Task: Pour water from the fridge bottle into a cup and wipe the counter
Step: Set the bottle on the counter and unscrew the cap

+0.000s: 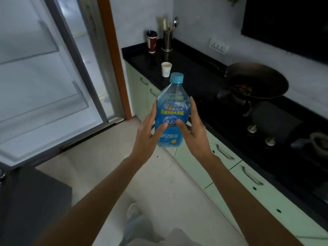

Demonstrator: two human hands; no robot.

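I hold a clear plastic water bottle (pixel 173 107) with a blue label and a blue cap upright in front of me, over the floor beside the counter's edge. My left hand (pixel 149 134) presses its left side and my right hand (pixel 192 130) its right side, both thumbs across the label. The cap is on. A white paper cup (pixel 166 69) stands upright on the black counter (pixel 195 75), beyond the bottle and apart from it. No cloth is in view.
The fridge door (pixel 44 82) stands open on the left with bare shelves. On the counter are a dark red cup (pixel 152 43), a metal utensil holder (pixel 167 39), a wok (pixel 257 80) on the stove and stove knobs (pixel 260 134). Pale green cabinets (pixel 230 167) run below.
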